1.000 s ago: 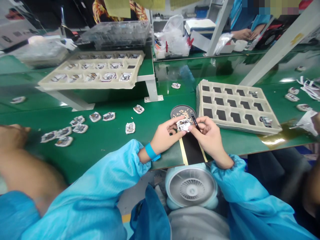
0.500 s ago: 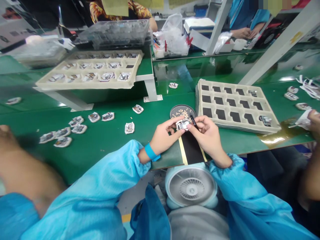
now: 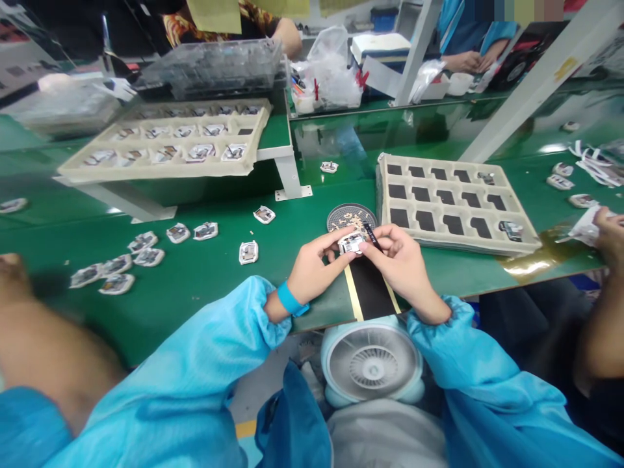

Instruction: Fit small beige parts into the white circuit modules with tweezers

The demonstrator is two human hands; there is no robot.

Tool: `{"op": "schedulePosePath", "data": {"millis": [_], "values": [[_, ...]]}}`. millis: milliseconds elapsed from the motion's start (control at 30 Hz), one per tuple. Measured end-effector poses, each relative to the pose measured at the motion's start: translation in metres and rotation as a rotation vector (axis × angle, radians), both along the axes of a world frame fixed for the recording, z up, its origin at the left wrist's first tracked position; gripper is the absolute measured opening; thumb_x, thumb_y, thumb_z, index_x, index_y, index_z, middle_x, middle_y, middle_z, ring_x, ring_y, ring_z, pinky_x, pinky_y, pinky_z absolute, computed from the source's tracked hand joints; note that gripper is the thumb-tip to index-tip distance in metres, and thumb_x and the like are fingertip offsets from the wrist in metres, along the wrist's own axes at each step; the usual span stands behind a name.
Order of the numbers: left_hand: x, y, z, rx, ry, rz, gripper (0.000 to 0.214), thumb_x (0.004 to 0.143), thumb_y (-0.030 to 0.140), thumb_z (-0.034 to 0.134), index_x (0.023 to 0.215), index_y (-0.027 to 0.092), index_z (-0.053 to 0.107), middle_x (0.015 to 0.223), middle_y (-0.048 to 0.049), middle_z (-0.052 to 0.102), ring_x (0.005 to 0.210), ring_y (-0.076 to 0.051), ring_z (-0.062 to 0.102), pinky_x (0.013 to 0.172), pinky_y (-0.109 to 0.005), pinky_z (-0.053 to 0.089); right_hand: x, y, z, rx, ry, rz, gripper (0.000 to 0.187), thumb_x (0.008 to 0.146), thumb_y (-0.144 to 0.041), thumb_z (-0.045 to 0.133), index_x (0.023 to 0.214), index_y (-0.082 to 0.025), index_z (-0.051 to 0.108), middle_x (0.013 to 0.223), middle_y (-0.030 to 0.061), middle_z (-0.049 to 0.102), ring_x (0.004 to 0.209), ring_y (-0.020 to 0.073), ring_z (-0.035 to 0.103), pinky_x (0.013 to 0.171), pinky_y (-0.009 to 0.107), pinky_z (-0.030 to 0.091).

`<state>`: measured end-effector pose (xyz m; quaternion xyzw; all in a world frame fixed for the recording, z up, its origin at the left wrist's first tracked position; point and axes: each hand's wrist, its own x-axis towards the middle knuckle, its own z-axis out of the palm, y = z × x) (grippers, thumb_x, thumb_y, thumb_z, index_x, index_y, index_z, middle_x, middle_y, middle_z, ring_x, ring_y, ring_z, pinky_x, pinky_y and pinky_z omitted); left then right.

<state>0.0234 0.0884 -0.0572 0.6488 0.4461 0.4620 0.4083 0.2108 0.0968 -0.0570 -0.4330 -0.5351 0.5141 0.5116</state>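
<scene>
Over the black strip at the table's front edge, my left hand is closed on a small white watch-like housing with electronic parts inside. Fingers and thumb grip its left side. My right hand is closed around a slim black tool with white lettering, which looks like tweezers; its lower end is hidden. The right thumb touches the right edge of the housing. Just behind both hands lies a round dark dish holding many tiny beige pieces.
Several similar housings lie at the left. A beige compartment tray stands at the right, and another filled tray rests on a raised shelf. A fan is below the table edge. Co-workers' arms show at both sides.
The view has shifted slightly, so the table things sit a little further left. Both hands keep the same hold on the housing and the tweezers.
</scene>
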Motion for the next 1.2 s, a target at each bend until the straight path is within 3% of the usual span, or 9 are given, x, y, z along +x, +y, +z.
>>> {"op": "schedulePosePath", "data": {"millis": [133,233,333,533,767,933,1100,1200], "values": [[-0.001,-0.001,0.004,0.056,0.022,0.027,0.042,0.087,0.034,0.078,0.128,0.025,0.074,0.127,-0.0075,0.074,0.074,-0.013,0.059,0.074,-0.030,0.054,0.000,0.000,0.000,-0.011,0.023,0.028,0.038,0.079,-0.044,0.085,0.093,-0.022,0.056,0.077,-0.0012,0.070,0.072,0.0160,0.069,0.068,0.030,0.055],[-0.002,0.000,0.005,-0.119,-0.145,-0.044,0.049,0.083,0.035,0.082,0.129,0.023,0.073,0.128,-0.0093,0.074,0.090,-0.018,0.070,0.083,-0.033,0.058,0.001,0.002,0.003,0.014,-0.009,0.001,0.038,0.077,-0.042,0.087,0.092,-0.022,0.057,0.075,-0.0017,0.068,0.068,0.0146,0.067,0.066,0.029,0.055],[-0.004,0.003,0.007,-0.312,-0.337,-0.148,0.058,0.077,0.034,0.088,0.130,0.019,0.072,0.126,-0.0120,0.074,0.105,-0.025,0.072,0.091,-0.038,0.060,0.002,0.004,0.005,0.069,-0.062,-0.040,0.040,0.072,-0.042,0.090,0.094,-0.022,0.063,0.087,0.0013,0.071,0.077,0.0155,0.067,0.072,0.031,0.058],[-0.005,0.007,0.009,-0.403,-0.415,-0.193,0.042,0.087,0.035,0.079,0.125,0.019,0.075,0.109,-0.0114,0.078,0.082,-0.017,0.072,0.064,-0.024,0.049,0.004,0.008,0.002,0.031,0.016,0.059,0.039,0.073,-0.045,0.090,0.096,-0.021,0.069,0.089,0.0031,0.073,0.081,0.0170,0.069,0.076,0.033,0.061],[-0.005,0.008,0.007,-0.422,-0.434,-0.190,0.042,0.086,0.033,0.080,0.126,0.020,0.075,0.101,-0.0100,0.079,0.083,-0.018,0.073,0.063,-0.024,0.048,0.005,0.008,0.001,0.035,0.028,0.059,0.035,0.076,-0.045,0.088,0.097,-0.021,0.072,0.088,0.0033,0.075,0.081,0.0172,0.070,0.077,0.033,0.061],[-0.004,0.008,0.007,-0.444,-0.435,-0.185,0.060,0.073,0.031,0.091,0.128,0.017,0.073,0.108,-0.0120,0.079,0.082,-0.020,0.073,0.067,-0.028,0.054,0.005,0.009,-0.003,0.044,0.003,0.051,0.036,0.075,-0.045,0.089,0.097,-0.022,0.074,0.088,0.0030,0.075,0.081,0.0178,0.070,0.079,0.035,0.061],[-0.004,0.011,0.005,-0.455,-0.406,-0.146,0.057,0.080,0.037,0.084,0.132,0.015,0.071,0.093,-0.0115,0.079,0.077,-0.017,0.071,0.059,-0.024,0.046,0.013,0.010,0.003,0.092,-0.061,-0.066,0.027,0.084,-0.047,0.081,0.093,-0.022,0.074,0.081,0.0019,0.071,0.073,0.0166,0.065,0.070,0.033,0.058],[-0.005,0.012,0.006,-0.511,-0.438,-0.147,0.059,0.081,0.036,0.083,0.133,0.013,0.070,0.085,-0.0107,0.078,0.072,-0.015,0.068,0.058,-0.023,0.042,0.023,0.008,0.016,0.269,-0.088,-0.174,0.028,0.097,-0.047,0.067,0.085,-0.023,0.076,0.080,0.0036,0.067,0.073,0.0172,0.063,0.069,0.034,0.055]]}}
